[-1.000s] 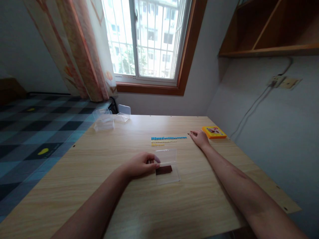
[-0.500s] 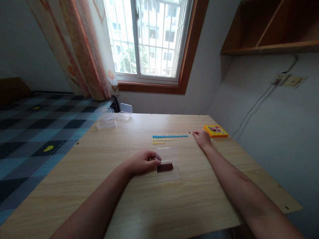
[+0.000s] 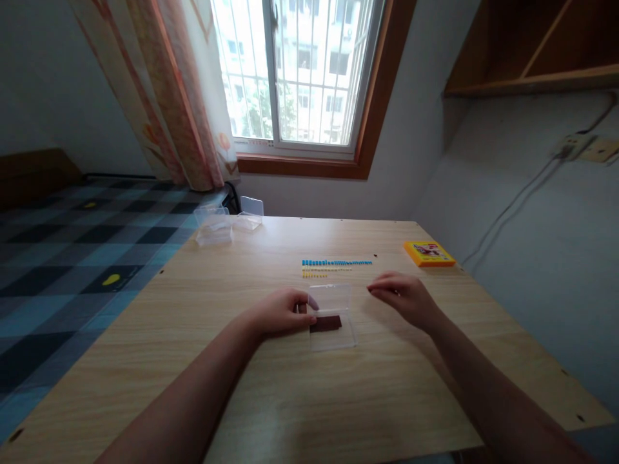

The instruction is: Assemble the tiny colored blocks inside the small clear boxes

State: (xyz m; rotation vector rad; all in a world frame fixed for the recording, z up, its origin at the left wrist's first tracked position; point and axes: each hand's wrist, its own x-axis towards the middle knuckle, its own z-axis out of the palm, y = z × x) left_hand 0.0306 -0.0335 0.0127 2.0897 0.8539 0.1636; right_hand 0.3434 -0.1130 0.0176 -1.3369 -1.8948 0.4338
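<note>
My left hand is closed on the left side of a clear plastic box, which lies open on the table with its lid raised at the back. Inside the box is a dark brown strip-like block of pieces, the thumb resting at its left end. My right hand hovers to the right of the box, thumb and fingertips pinched together; whatever may be between them is too small to make out. Behind the box lie a row of small blue pieces and shorter rows of small yellow pieces.
An orange-yellow box with a printed top sits at the table's right edge. More clear plastic boxes stand at the far left corner. The wooden table meets a bed with a checked cover on the left.
My right hand has come back from beyond the right end of the blue row toward the clear box, fingers pinched. My left hand keeps its hold; the view has shifted slightly.
</note>
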